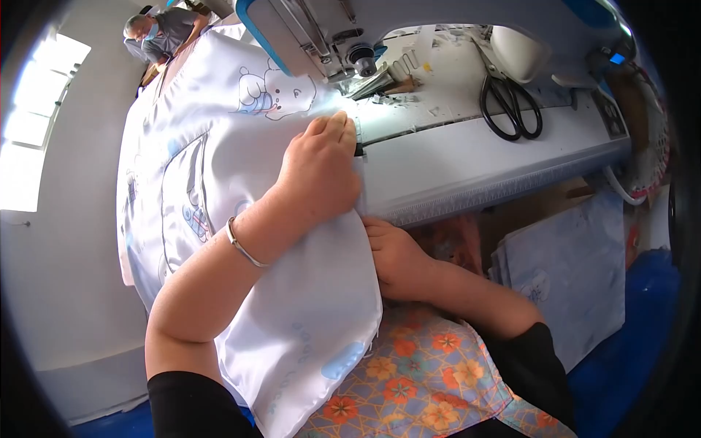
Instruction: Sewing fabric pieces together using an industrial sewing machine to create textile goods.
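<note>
A large piece of white satiny fabric (292, 314) with pale blue cartoon prints spreads over the left of the sewing machine's bed and hangs down toward my lap. My left hand (321, 168), a silver bangle on its wrist, grips the fabric close to its right edge, fingers bunched together just in front of the needle area. Lower down, my right hand (398, 259) holds the same edge below the table's front, its fingertips partly hidden. The sewing machine (431, 11) stands above, its lamp lighting the spot beyond my left fingertips.
Black-handled scissors (511, 109) lie on the machine bed, near thread scraps and small tools (394, 84). A measuring scale runs along the table's front edge (496, 182). Folded pale fabric (569, 270) hangs at right. Another person (168, 33) works at the far left.
</note>
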`<action>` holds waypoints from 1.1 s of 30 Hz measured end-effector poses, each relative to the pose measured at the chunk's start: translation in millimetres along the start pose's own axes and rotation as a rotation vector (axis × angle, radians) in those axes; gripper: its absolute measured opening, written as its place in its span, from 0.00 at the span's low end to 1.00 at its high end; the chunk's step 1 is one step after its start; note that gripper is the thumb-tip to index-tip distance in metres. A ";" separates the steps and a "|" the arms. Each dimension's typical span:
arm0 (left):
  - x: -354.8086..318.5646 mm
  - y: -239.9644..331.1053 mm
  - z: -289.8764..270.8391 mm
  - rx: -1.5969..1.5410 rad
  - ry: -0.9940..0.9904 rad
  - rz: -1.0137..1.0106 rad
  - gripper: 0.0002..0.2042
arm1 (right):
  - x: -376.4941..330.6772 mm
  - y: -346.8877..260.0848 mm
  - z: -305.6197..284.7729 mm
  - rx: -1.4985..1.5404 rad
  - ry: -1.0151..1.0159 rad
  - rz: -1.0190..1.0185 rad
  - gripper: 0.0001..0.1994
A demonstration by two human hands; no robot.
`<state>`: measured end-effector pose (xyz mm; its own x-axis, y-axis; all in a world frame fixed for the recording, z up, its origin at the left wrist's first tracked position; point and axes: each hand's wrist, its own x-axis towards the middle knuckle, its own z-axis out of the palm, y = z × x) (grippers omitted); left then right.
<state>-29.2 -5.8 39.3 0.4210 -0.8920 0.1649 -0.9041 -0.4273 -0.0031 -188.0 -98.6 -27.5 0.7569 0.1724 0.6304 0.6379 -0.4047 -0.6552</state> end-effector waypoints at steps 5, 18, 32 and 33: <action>8.0 8.6 -4.9 -0.176 -0.002 -0.105 0.27 | 2.7 4.0 -8.4 0.037 -0.049 0.021 0.13; 28.1 5.4 11.1 -0.159 0.034 -0.191 0.22 | 21.3 11.0 -58.6 0.153 -0.134 0.264 0.15; 20.1 26.7 -2.3 -0.274 -0.167 -0.238 0.37 | 15.8 4.2 -46.4 -0.264 -0.163 0.122 0.09; 15.4 24.7 2.1 -0.242 -0.115 -0.212 0.36 | 15.2 5.9 -46.9 -0.194 -0.143 0.100 0.08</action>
<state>-44.9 -30.4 39.8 0.5948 -0.8035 0.0242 -0.7807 -0.5702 0.2558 -179.4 -140.5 -2.2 0.8362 0.2427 0.4918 0.5300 -0.5881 -0.6110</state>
